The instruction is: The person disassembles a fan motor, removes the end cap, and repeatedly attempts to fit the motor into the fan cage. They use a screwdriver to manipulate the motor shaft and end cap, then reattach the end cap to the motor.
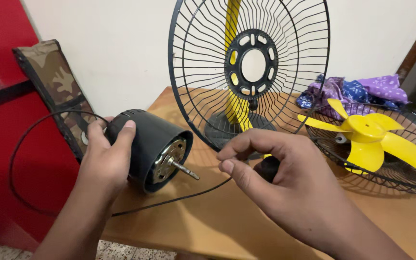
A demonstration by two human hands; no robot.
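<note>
At the near left edge of the wooden surface (pixel 217 221), the black fan motor (pixel 152 149) lies on its side, metal shaft (pixel 187 170) pointing right. The left hand (pixel 104 156) grips its rear, fingers (pixel 125 134) wrapped over the housing and hiding the back. The right hand (pixel 275 178) has its fingers curled together around a small dark part, mostly hidden. A black cord (pixel 30 135) loops left, its end out of sight. Behind stands a black wire guard (pixel 203 72) on a yellow stand (pixel 234 103); a yellow blade (pixel 371 137) rests in another guard (pixel 410 178), cut off at right.
</note>
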